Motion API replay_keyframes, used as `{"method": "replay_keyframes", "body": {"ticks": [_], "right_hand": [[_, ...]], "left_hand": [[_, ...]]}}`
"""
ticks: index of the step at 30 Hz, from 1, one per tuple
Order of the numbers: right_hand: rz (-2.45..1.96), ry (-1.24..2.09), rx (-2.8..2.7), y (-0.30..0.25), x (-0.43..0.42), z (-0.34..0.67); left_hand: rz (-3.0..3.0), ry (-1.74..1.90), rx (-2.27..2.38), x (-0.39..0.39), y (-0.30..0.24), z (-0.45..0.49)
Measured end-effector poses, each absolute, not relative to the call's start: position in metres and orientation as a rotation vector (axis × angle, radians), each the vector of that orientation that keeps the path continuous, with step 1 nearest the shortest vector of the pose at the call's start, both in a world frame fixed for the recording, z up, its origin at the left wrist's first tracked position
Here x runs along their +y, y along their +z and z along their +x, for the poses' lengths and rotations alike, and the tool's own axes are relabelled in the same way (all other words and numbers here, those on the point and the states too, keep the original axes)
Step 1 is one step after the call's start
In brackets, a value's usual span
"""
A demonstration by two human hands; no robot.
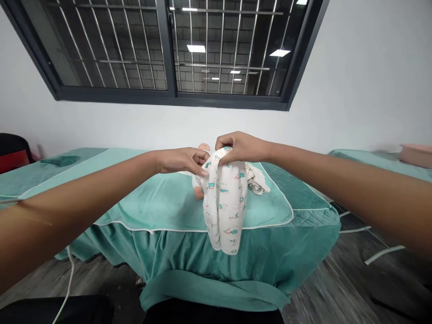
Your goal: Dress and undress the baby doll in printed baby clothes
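White patterned trousers (231, 204) hang legs-down from the left hand (182, 160) and right hand (245, 146), both pinching their top, before the near edge of the bed (168, 252).

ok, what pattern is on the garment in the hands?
The garment is white with small scattered prints, mostly teal with some pink; best seen in the head view.

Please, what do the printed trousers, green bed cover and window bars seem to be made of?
Printed trousers: probably cotton, matte; the cloth hangs softly.
Green bed cover: likely velvety plush, with faint sheen along its folds.
Window bars: apparently polished metal, given their bright highlights.
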State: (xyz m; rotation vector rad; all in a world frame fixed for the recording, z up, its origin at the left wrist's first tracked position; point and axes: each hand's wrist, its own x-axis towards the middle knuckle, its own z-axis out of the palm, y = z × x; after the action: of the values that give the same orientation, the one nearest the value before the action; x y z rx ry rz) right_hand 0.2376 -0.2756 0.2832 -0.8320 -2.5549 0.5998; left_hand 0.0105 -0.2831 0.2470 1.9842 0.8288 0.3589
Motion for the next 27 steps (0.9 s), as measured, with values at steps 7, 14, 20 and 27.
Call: {"method": "replay_keyframes", "body": {"ticks": [7, 14, 20, 27], "right_hand": [[-0.727, 0.588, -2.482, 0.289, -0.268, 0.236], [-0.882, 0.615, -2.674, 0.296, -0.239, 0.241], [-1.070, 0.441, -2.834, 0.288, -0.191, 0.250], [-0.855, 1.374, -2.350, 0.247, -0.142, 0.189]], "left_hand": [[1.944, 0.571, 0.838, -0.271, 0.238, 0.011], [2.109, 0.498, 1.074, -0.245, 0.256, -0.011], [2.487, 0.389, 1.427, -0.217, 0.257, -0.042], [1.796, 1.423, 1.442, -0.170, 0.212, -0.057]]}}
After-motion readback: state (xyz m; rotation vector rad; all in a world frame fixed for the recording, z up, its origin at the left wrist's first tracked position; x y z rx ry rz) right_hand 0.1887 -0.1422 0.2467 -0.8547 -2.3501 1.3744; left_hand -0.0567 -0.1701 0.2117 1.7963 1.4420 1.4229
